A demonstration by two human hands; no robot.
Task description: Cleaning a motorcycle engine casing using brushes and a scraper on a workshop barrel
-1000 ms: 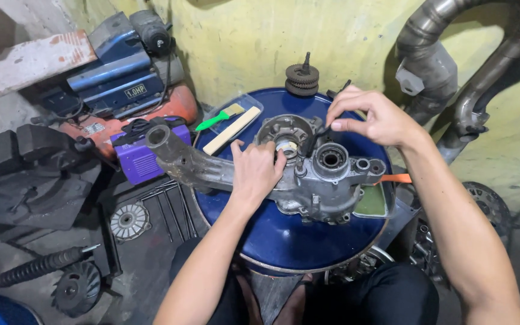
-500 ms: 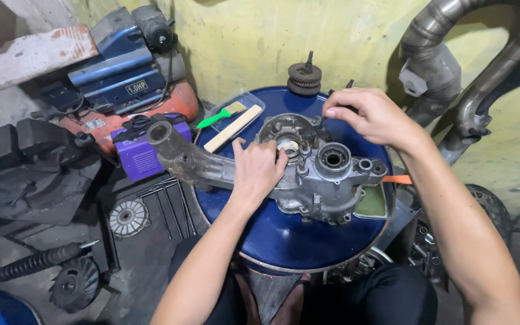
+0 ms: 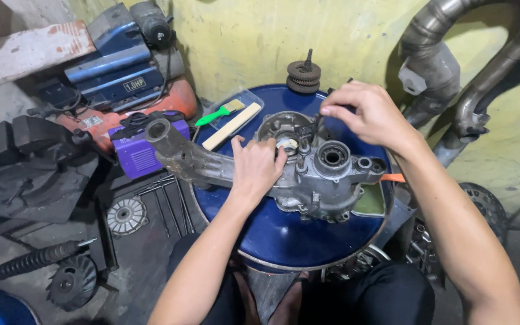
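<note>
A grey metal engine casing (image 3: 326, 180) with a long arm lies on top of a round blue drum (image 3: 284, 238). My left hand (image 3: 255, 168) rests on the casing's middle, fingers by its central bearing hole. My right hand (image 3: 368, 114) hovers over the casing's far side, thumb and fingers pinched on a small dark part (image 3: 319, 117). A stacked gear with a shaft (image 3: 304, 73) stands at the drum's far edge.
A green-handled brush and a wooden stick (image 3: 231, 125) lie on the drum's left. A purple box (image 3: 136, 151) and a blue-and-orange compressor (image 3: 115, 66) sit left. Exhaust pipes (image 3: 452, 72) lean right. Dark parts (image 3: 70, 280) litter the floor.
My right hand has drawn in slightly over the casing's far side and pinched its fingers. My left hand stays on the casing.
</note>
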